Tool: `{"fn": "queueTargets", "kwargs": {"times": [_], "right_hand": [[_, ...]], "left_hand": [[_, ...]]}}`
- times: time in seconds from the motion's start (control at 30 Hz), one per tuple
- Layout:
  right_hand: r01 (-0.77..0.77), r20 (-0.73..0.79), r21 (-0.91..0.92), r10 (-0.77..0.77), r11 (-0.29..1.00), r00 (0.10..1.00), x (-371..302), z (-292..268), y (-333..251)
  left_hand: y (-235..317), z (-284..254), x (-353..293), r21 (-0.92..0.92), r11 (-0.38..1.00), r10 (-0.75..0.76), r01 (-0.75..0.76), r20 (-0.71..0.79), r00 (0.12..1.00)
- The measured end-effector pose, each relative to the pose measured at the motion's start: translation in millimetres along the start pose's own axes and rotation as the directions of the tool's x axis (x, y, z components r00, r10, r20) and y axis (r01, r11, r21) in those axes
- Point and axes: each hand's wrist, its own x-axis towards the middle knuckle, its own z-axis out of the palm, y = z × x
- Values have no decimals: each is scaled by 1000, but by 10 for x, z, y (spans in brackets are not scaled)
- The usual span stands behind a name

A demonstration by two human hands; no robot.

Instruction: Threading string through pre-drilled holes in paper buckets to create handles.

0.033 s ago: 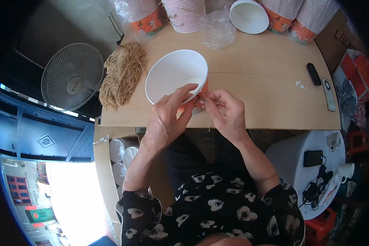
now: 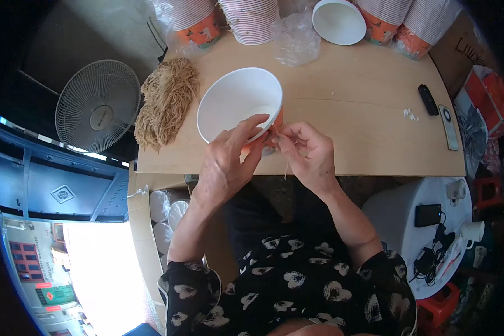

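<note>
A white-lined paper bucket (image 2: pixel 229 103) with an orange outside stands tilted near the table's front edge, its mouth toward me. My left hand (image 2: pixel 227 157) grips its near rim, fingers over the inside and thumb on the outer wall. Against the bucket's right side, my right hand (image 2: pixel 308 151) pinches a thin pale string (image 2: pixel 287 168), whose end hangs below the fingers. The fingertips partly cover where the string meets the bucket. To the left lies a thick bundle of tan strings (image 2: pixel 168 103).
Stacked paper buckets (image 2: pixel 249 19) and a crumpled plastic bag (image 2: pixel 297 42) line the table's back, near a single bucket (image 2: pixel 339 22). A black object (image 2: pixel 428 101) and a phone-like slab (image 2: pixel 448 127) lie right. A fan (image 2: pixel 99 106) stands left; a white round stool (image 2: pixel 395 224) holds cables.
</note>
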Motion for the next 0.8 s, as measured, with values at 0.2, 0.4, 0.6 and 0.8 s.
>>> {"fn": "queueTargets", "kwargs": {"times": [0.2,0.4,0.6,0.8], "right_hand": [[-156,66,197,146,968,987,22,-68,-3],[-164,82,254,148,953,986,9,-93,-26],[-248,151,314,210,916,966,20,-128,-65],[-263,134,271,234,926,963,13,-125,-45]], "left_hand": [[15,47,5,46,999,20,-20,7,1000],[-19,56,-15,53,999,5,-6,11,1000],[-26,47,-29,68,997,-21,19,23,1000],[-32,46,-39,55,998,-7,6,18,1000]]}}
